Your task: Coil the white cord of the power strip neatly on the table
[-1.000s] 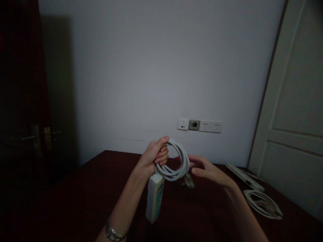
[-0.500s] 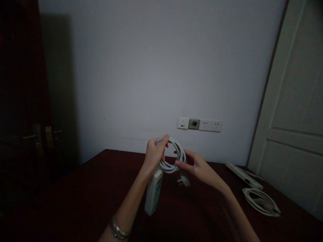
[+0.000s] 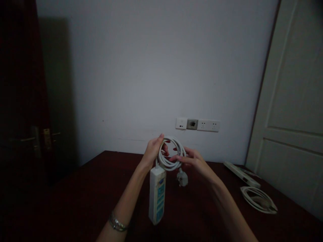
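Left grip [image 3: 153,152] closed around the left side of a coiled white cord [image 3: 171,153], held up above the dark table [image 3: 75,198]; right grip [image 3: 189,159] pinching the coil's right side between thumb and fingertips. Hanging straight below the left grip, a white power strip [image 3: 156,196], upright. Dangling under the right grip, the plug [image 3: 182,178]. Far right on the table, a second power strip [image 3: 241,174] and its looped cable [image 3: 258,200]. Behind the grips, wall sockets [image 3: 198,124].

L hand [image 3: 152,152] raised, fingers curled shut; R hand [image 3: 194,160] fingers pinched; both forearms extended fwd
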Demonstrator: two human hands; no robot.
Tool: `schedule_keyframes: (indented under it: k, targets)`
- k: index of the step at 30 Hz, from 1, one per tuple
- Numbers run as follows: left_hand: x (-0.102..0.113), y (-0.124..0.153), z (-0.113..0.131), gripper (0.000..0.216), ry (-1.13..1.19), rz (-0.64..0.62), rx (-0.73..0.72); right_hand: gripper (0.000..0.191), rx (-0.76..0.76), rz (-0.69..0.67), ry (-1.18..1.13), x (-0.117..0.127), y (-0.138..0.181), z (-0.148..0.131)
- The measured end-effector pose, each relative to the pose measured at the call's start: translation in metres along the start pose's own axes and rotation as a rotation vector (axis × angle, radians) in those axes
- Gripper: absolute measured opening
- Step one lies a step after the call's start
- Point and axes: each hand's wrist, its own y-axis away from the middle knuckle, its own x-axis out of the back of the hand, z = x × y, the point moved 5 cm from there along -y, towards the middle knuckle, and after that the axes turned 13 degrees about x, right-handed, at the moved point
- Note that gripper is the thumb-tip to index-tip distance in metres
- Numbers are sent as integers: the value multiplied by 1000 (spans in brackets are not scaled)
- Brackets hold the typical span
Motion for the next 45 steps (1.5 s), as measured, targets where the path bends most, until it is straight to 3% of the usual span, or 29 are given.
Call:
schedule_keyframes:
  k: [3,7,11,14,18,22,26,30,36,45]
  targets:
    - [6,-6,-6,63,-18,-129,55,26,5,56,-13,12,0,-1]
    - [16,-9,-23,69,-79,-439,129,33,5,164,-51,33,-1,-1]
    - [19,-5,-63,82,-187,-801,303,31,-5,287,-78,44,-1,0]
    - [16,-8,-90,78,-126,-916,398,29,11,312,-98,47,-3,3]
    - [12,-20,-106,61,-124,-810,387,22,11,373,-149,62,-5,13]
    - [20,-33,-97,56,-381,-478,213,15,-61,452,-234,79,-4,26]
    - [25,-39,-84,64,-688,-172,-15,11,-136,469,-304,85,-5,43]
    - [24,-43,-88,72,-837,29,-31,8,-156,507,-401,85,-11,69]
    - [16,-45,-91,71,-906,37,-67,18,-180,490,-510,91,-17,92]
    - [19,-38,-70,64,-1035,13,-331,20,-219,271,-279,96,-3,44]
